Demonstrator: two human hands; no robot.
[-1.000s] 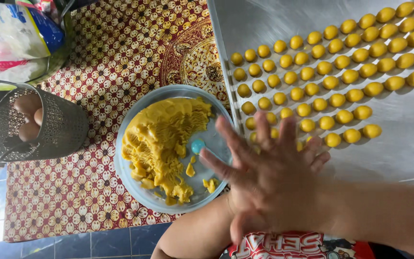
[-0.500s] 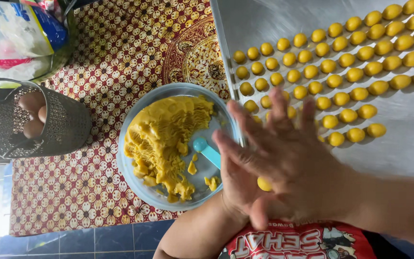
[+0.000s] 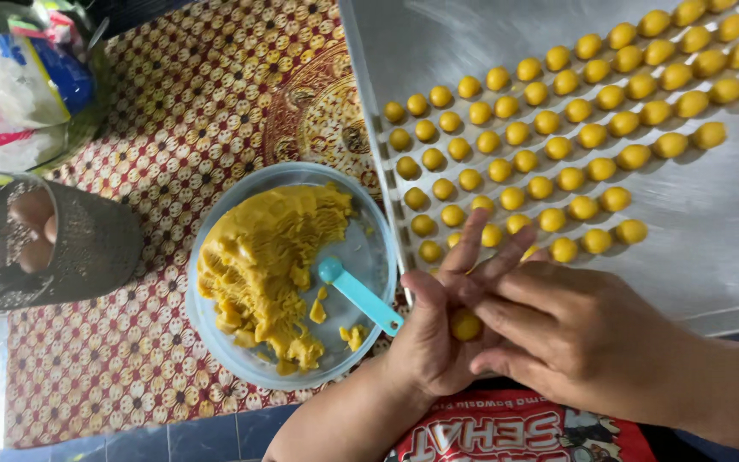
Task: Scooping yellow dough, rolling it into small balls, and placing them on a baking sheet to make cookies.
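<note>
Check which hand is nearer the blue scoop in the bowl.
Left. The left hand sits right beside the blue scoop; the right hand lies farther off, beyond the left.
</note>
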